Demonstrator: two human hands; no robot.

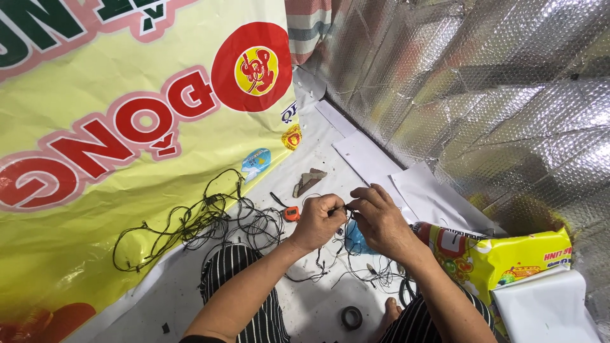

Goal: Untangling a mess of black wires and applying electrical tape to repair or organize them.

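My left hand and my right hand meet at the fingertips over the floor, both pinching a thin black wire between them. More of this black wire trails down beneath the hands in loose loops. A larger tangle of black wire lies spread to the left on the white sheet. A blue object sits partly hidden under my right hand. My knees in striped trousers show below.
A roll of black tape lies near my foot. A small orange tool and a brown pair of pliers-like pieces rest ahead. A yellow printed banner covers the left, silver foil wall the right, a yellow sack beside me.
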